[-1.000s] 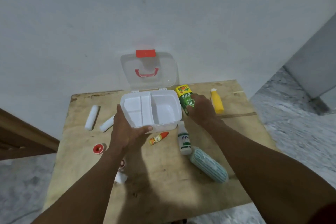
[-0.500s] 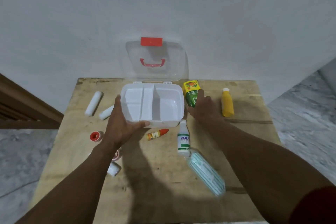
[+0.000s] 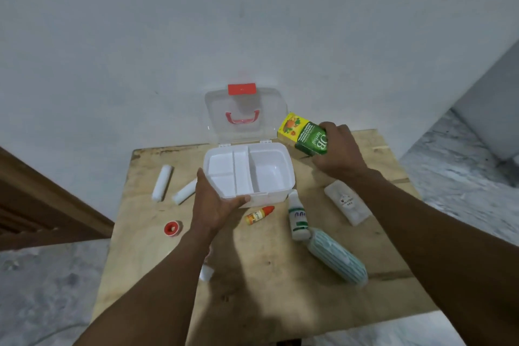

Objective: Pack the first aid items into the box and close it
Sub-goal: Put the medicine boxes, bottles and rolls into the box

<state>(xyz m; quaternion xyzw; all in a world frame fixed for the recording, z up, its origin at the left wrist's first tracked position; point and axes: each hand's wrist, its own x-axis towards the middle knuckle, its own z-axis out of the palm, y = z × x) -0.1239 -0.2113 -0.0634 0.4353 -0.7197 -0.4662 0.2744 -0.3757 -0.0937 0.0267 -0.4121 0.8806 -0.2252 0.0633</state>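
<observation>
Head view. A white plastic first aid box (image 3: 248, 171) with inner dividers sits open at the far side of a bare wooden table (image 3: 252, 289); its clear hinged lid (image 3: 244, 115), bearing a red latch and a red handle, stands upright against the wall. All compartments are empty. The left hand (image 3: 216, 205) clasps the box's near left corner, thumb along the front rim. The right hand (image 3: 339, 152) is closed around a green and yellow cardboard carton (image 3: 303, 135), held tilted in the air just beyond the box's right far corner.

Loose on the table: two white rolled bandages (image 3: 162, 187) (image 3: 184, 191) left of the box; a red-cored tape roll (image 3: 172, 228) nearer the left edge; a small orange dropper bottle with a red cap (image 3: 259, 215) just in front of the box; a white bottle with a green label (image 3: 297, 215) at the box's near right corner; a teal striped soft pouch (image 3: 337, 257) touching that bottle's base; a translucent white packet (image 3: 346, 202) beneath the right forearm.
</observation>
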